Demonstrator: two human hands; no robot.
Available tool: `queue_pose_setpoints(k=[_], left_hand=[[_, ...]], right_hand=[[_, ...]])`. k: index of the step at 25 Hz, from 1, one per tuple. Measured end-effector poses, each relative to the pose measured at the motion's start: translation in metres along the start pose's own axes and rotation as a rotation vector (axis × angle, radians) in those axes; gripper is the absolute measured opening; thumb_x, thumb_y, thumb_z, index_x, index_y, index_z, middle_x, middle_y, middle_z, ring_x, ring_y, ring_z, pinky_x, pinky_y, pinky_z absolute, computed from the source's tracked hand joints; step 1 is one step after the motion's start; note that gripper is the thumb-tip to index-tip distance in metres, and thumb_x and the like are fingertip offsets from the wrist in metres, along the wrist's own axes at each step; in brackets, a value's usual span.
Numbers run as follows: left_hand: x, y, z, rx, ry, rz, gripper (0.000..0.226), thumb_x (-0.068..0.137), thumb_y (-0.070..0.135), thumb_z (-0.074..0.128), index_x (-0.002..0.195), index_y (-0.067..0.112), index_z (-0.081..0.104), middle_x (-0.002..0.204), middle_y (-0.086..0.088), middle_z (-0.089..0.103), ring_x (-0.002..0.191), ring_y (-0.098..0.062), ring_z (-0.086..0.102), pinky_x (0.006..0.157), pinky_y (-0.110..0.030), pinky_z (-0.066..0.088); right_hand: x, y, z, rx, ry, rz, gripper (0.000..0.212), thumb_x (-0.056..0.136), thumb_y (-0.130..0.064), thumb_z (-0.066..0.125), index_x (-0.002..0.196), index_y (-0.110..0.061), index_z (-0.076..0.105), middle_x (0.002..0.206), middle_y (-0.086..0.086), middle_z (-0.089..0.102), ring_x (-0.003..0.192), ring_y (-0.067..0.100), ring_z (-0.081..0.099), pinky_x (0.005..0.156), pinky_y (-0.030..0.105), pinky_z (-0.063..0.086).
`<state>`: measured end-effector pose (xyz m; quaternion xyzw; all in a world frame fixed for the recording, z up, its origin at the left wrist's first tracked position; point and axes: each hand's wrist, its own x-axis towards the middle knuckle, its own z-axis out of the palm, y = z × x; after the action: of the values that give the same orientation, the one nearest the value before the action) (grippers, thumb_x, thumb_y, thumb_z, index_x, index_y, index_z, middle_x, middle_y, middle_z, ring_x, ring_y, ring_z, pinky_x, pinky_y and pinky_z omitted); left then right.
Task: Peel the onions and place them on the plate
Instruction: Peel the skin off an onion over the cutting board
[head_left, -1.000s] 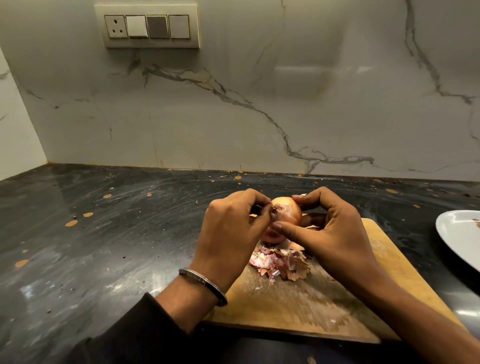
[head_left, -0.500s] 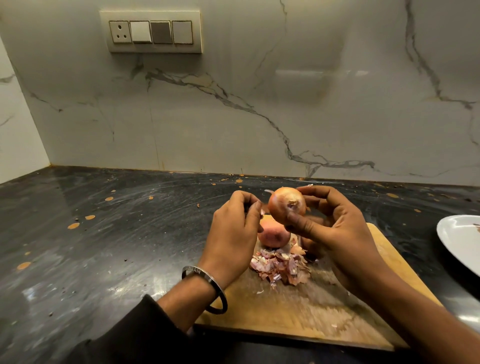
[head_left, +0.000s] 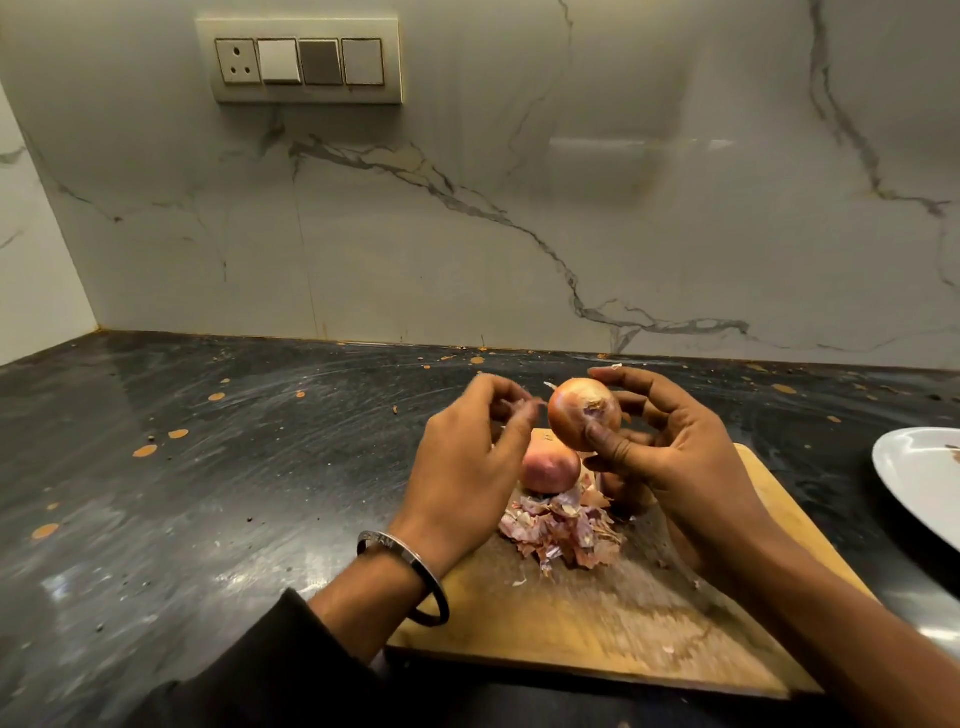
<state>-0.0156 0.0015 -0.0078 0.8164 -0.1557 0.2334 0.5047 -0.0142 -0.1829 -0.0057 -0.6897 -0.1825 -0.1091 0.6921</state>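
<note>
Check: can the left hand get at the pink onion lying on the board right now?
Probably yes. The left hand hovers just beside the pink onion on the cutting board, with nothing between them. The right hand holds the other onion above it, a bit crowded.

Onion (head_left: 584, 413) in hand: orange-brown skin, pale purplish patch. Onion on board (head_left: 549, 470): pinkish. Peel heap (head_left: 563, 530): pink, brown, white. Cutting board (head_left: 597, 623): tan wood. Counter (head_left: 208, 493): black, orange flecks. Wall (head_left: 519, 208): white marble, grey veins. Plate (head_left: 919, 480): white. Bangle (head_left: 410, 564): silver.
</note>
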Motion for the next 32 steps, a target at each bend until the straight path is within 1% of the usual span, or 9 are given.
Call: queue_pose_setpoints(k=[2,6,15,19,21,24,28,30,32], left_hand=[[0.0008,0.0009,-0.0008,-0.188,0.017,-0.020,0.021,0.091,0.029,0.063,0.107,0.016,0.066,0.090,0.003,0.072,0.075,-0.009,0.071,0.061,-0.023,0.057],[0.0004,0.0003,-0.0013,-0.216,0.077,-0.015,0.010,0.085,0.017,0.073,0.094,0.013,0.073,0.081,0.002,0.074,0.070,-0.009,0.073,0.058,-0.021,0.057],[0.0036,-0.0038,-0.0028,-0.150,0.086,-0.089,0.009,0.099,0.015,0.055,0.100,0.013,0.064,0.083,0.001,0.070,0.071,-0.008,0.070,0.066,-0.026,0.058],[0.0005,0.0028,-0.0027,-0.089,0.078,0.077,0.019,0.097,0.018,0.057,0.112,0.019,0.069,0.097,0.010,0.073,0.093,0.001,0.068,0.077,-0.019,0.056],[-0.0019,0.0053,-0.0019,-0.090,0.033,0.140,0.020,0.091,0.023,0.066,0.109,0.021,0.073,0.098,0.011,0.073,0.094,0.001,0.068,0.075,-0.016,0.055],[-0.0021,0.0045,-0.0014,-0.167,-0.025,0.127,0.020,0.086,0.019,0.072,0.105,0.016,0.074,0.097,0.007,0.074,0.091,-0.003,0.071,0.070,-0.020,0.058],[-0.0005,0.0050,-0.0028,-0.444,-0.149,0.010,0.018,0.087,0.009,0.069,0.104,0.010,0.068,0.103,-0.002,0.071,0.089,-0.019,0.074,0.064,-0.036,0.062],[-0.0009,0.0052,-0.0028,-0.486,-0.163,-0.009,0.019,0.085,0.013,0.069,0.104,0.010,0.067,0.104,-0.002,0.070,0.084,-0.023,0.074,0.060,-0.038,0.062],[-0.0015,0.0052,-0.0027,-0.464,-0.141,-0.010,0.022,0.084,0.021,0.068,0.104,0.012,0.067,0.104,-0.001,0.070,0.080,-0.023,0.074,0.060,-0.039,0.062]], right_hand=[[-0.0015,-0.0011,0.0016,-0.031,-0.010,-0.007,0.053,0.066,-0.024,0.079,0.118,-0.024,0.067,0.114,0.004,0.069,0.088,0.022,0.075,0.062,0.024,0.058],[-0.0065,-0.0039,0.0071,-0.073,-0.033,-0.030,0.060,0.061,-0.040,0.082,0.118,-0.029,0.067,0.112,-0.002,0.070,0.088,0.022,0.075,0.061,0.022,0.056],[-0.0054,-0.0053,0.0054,-0.054,-0.055,-0.033,0.053,0.068,-0.029,0.075,0.120,-0.025,0.066,0.114,0.001,0.071,0.094,0.020,0.072,0.065,0.022,0.056],[-0.0043,-0.0006,0.0046,-0.033,-0.080,0.017,0.052,0.074,-0.025,0.070,0.126,-0.025,0.066,0.110,0.001,0.073,0.094,0.015,0.072,0.066,0.020,0.054],[-0.0038,0.0013,0.0044,-0.031,-0.107,0.037,0.050,0.079,-0.026,0.067,0.129,-0.023,0.064,0.110,0.002,0.074,0.097,0.015,0.072,0.068,0.020,0.054],[-0.0031,0.0009,0.0050,-0.018,-0.120,0.044,0.044,0.085,-0.028,0.061,0.129,-0.022,0.064,0.098,0.001,0.074,0.068,0.002,0.066,0.054,0.015,0.047],[-0.0026,0.0015,0.0032,-0.009,-0.133,0.056,0.034,0.092,-0.036,0.051,0.124,-0.029,0.063,0.081,0.005,0.069,0.049,0.013,0.043,0.042,0.024,0.036],[-0.0032,0.0001,0.0033,0.007,-0.163,0.049,0.034,0.095,-0.038,0.048,0.122,-0.027,0.063,0.085,0.006,0.072,0.051,0.013,0.053,0.044,0.021,0.040],[-0.0042,-0.0003,0.0058,-0.013,-0.202,0.032,0.037,0.094,-0.034,0.053,0.129,-0.025,0.059,0.100,0.004,0.074,0.071,0.011,0.071,0.054,0.019,0.051]])
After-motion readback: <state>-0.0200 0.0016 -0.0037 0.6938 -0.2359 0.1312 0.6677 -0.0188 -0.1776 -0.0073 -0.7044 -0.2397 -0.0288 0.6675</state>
